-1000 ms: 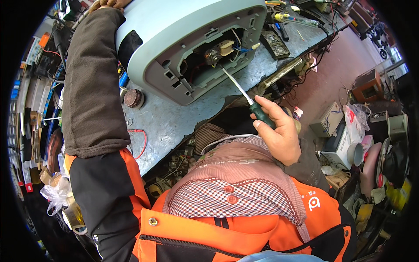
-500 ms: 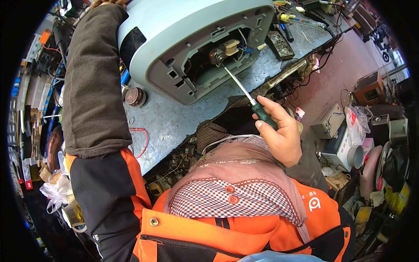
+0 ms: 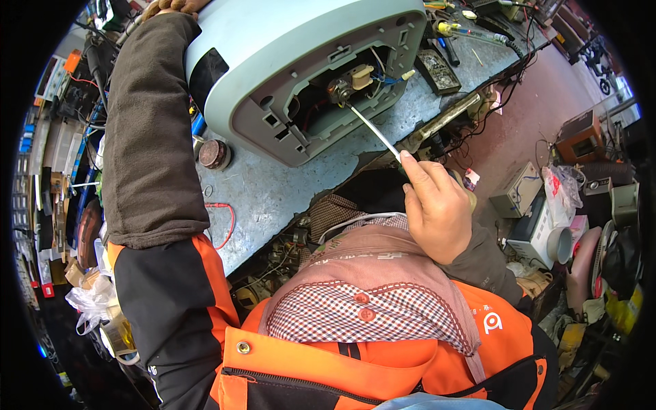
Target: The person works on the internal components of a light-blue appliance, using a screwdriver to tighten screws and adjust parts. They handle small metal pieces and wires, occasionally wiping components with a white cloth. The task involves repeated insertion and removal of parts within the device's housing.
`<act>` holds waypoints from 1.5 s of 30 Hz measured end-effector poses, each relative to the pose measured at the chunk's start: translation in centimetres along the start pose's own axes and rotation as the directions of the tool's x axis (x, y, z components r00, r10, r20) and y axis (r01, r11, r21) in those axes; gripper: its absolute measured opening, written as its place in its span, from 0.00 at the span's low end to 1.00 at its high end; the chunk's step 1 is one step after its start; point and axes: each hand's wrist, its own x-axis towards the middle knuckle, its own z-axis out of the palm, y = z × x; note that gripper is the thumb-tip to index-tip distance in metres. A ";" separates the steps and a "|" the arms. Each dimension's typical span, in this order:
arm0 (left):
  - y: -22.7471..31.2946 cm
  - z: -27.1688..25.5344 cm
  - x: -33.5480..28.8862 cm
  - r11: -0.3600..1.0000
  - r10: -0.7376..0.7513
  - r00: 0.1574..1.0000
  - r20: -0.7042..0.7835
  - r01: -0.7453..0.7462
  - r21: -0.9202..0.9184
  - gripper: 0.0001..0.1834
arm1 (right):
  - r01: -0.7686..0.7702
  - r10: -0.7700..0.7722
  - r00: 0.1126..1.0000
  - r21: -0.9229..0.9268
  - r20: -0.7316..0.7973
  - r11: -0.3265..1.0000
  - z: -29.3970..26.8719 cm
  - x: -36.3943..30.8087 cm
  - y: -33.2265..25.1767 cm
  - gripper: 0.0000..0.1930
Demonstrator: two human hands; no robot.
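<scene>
A pale blue-grey appliance casing (image 3: 304, 51) lies tilted on the workbench, its open underside facing me. Inside the opening sit a small metal-bodied part (image 3: 339, 90), a cream block (image 3: 361, 76) and wires with a white connector (image 3: 408, 74). My right hand (image 3: 439, 208) is closed around a screwdriver (image 3: 376, 131); its handle is hidden in my palm. The shaft slants up into the opening, with the tip at the metal part. My left hand (image 3: 176, 6) is at the top edge, beside the casing's far left side. Most of that hand is cut off, so its grip is unclear.
A round dark tin (image 3: 214, 154) and a red wire (image 3: 227, 222) lie on the bench (image 3: 263, 198) left of the casing. A black tray (image 3: 439, 71) and a yellow-tipped tool (image 3: 471, 31) lie to the right. Boxes and parts crowd the floor at right.
My right hand has turned over, its back now facing up and covering the green screwdriver handle. The tip stays at the same metal part. My left arm has hardly moved.
</scene>
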 end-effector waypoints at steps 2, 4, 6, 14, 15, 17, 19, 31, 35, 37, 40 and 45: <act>-0.2 -0.4 1.6 1.000 -0.025 0.999 0.037 0.025 -0.005 0.35 | -0.022 0.022 1.000 0.022 -0.010 1.000 0.2 -0.1 0.1 0.27; -1.8 -0.4 4.7 0.997 -0.073 0.993 0.091 0.073 0.007 0.35 | -0.107 0.109 0.994 0.116 -0.004 0.987 0.6 -0.5 0.3 0.27; -8.2 -1.1 11.9 0.998 0.060 0.977 0.207 -0.056 -0.027 0.34 | -0.281 0.287 0.958 0.245 0.014 0.928 0.9 -1.0 0.7 0.28; -4.7 0.0 6.5 0.994 0.034 0.984 0.177 -0.016 -0.105 0.35 | -0.265 0.262 0.964 0.325 0.057 0.908 1.1 -1.0 0.5 0.28; -5.3 -1.3 6.7 0.991 0.029 0.982 0.187 -0.003 -0.137 0.35 | -0.290 0.287 0.956 0.333 0.058 0.897 1.2 -1.0 0.5 0.28; -2.3 0.4 2.7 0.998 -0.002 0.996 0.090 0.008 -0.068 0.36 | -0.264 0.255 0.964 0.367 0.073 0.892 1.2 -0.9 0.4 0.28; -0.9 4.4 3.2 0.999 -0.002 0.995 0.103 0.007 -0.048 0.35 | -0.224 0.215 0.974 0.397 0.068 0.890 1.2 -1.0 0.4 0.28; -2.0 -2.0 2.2 0.998 -0.001 1.000 -0.001 0.001 -0.068 0.25 | -0.286 0.283 0.957 0.386 0.067 0.877 1.3 -1.0 0.4 0.27; -2.5 -2.0 3.3 0.998 0.013 0.999 0.039 -0.010 -0.056 0.26 | -0.282 0.282 0.958 0.378 0.056 0.882 1.4 -0.9 0.5 0.28; -2.3 -1.7 3.4 0.999 0.014 0.999 0.045 -0.012 -0.048 0.27 | -0.284 0.283 0.957 0.379 0.060 0.881 1.4 -1.0 0.5 0.28; -2.0 -1.4 3.3 0.999 0.017 0.999 0.046 -0.015 -0.043 0.28 | -0.280 0.279 0.959 0.375 0.058 0.884 1.4 -1.0 0.4 0.28; -2.0 -1.2 3.4 0.999 0.018 0.998 0.055 -0.016 -0.037 0.30 | -0.273 0.274 0.960 0.376 0.050 0.886 1.5 -1.1 0.5 0.28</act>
